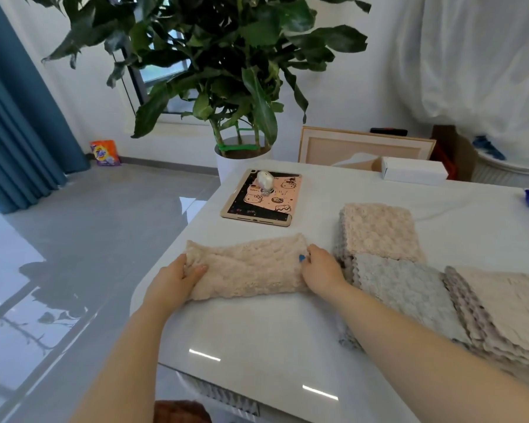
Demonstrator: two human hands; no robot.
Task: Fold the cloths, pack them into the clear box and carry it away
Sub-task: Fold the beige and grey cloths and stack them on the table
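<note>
Folding is the step in hand: the beige cloth (251, 267) lies doubled into a long strip on the worktop (272, 331). The left grip (177, 277) curls round its 9 o'clock end and the right grip (319, 271) pinches its 3 o'clock end, with the cloth piles (379, 230) just beyond. Next, I judge, one end must be carried over the other with the edges matched; the clear box is not in view.
</note>
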